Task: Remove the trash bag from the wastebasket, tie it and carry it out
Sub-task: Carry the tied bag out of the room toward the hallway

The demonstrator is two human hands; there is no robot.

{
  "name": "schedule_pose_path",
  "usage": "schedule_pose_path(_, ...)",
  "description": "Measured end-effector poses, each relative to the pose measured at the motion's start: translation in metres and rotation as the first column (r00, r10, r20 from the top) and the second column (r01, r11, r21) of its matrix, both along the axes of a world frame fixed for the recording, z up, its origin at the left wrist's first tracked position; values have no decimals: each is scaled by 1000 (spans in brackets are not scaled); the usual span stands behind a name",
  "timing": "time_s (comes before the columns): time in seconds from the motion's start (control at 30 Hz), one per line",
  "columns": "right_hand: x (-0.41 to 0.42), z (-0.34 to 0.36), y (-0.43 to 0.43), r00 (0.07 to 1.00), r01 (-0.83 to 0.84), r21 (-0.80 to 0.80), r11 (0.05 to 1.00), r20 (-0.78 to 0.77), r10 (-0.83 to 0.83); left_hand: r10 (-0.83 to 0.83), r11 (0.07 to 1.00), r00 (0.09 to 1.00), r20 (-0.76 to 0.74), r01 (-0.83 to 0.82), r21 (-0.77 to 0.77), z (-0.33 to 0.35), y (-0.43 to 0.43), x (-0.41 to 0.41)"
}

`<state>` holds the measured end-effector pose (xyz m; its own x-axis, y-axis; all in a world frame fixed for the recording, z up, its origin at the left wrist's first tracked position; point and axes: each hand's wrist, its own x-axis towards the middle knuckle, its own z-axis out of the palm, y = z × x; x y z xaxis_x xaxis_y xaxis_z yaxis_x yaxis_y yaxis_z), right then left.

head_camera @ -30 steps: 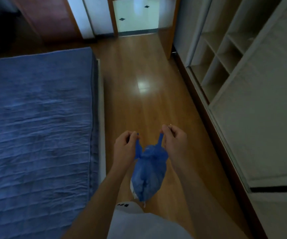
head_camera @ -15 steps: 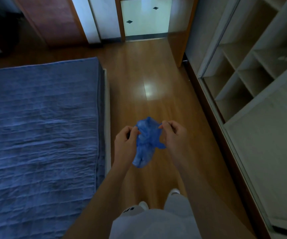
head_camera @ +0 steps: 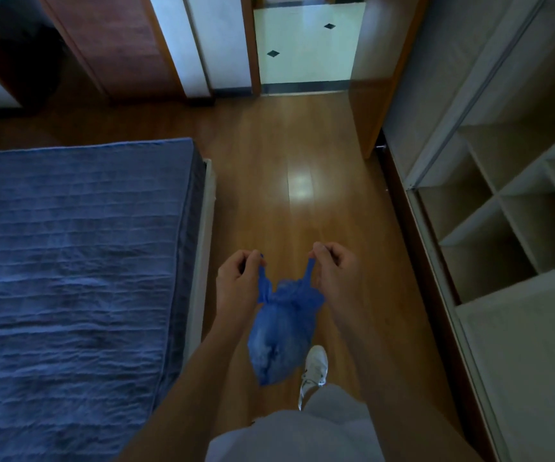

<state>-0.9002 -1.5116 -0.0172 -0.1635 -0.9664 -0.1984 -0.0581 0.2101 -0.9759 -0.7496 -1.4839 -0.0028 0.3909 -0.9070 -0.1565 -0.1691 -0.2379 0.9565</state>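
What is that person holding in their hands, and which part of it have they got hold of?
A blue trash bag. The left hand and the right hand each pinch one of its two top ends, and the bag hangs between them.

Bed left, shelves right, doorway ahead.

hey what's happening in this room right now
A person stands on the wooden floor between a bed and an open wardrobe, holding a small blue trash bag in the air. The left hand and the right hand each pinch one end of the bag's top, pulled apart above a gathered neck, as if tying it. An open doorway lies ahead.
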Motion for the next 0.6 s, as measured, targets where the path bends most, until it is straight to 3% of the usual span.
schedule_pose_path(0.2, -16, 16, -109, 999, -52, 11, 999, 17, 52, 77, 997, 996, 45, -77, -8, 14, -104, -21)
schedule_pose_path(0.5, -8, 16, -210, 993, -106, 2, 994, 50, 106, 160, 987, 985, 68, -157, -46, 16, -194, -16)
schedule_pose_path(0.6, 2, 11, -240, 992, -128, 19, 992, -8, 129, 187, 982, 981, 59, -185, -36, 11, -224, -5)
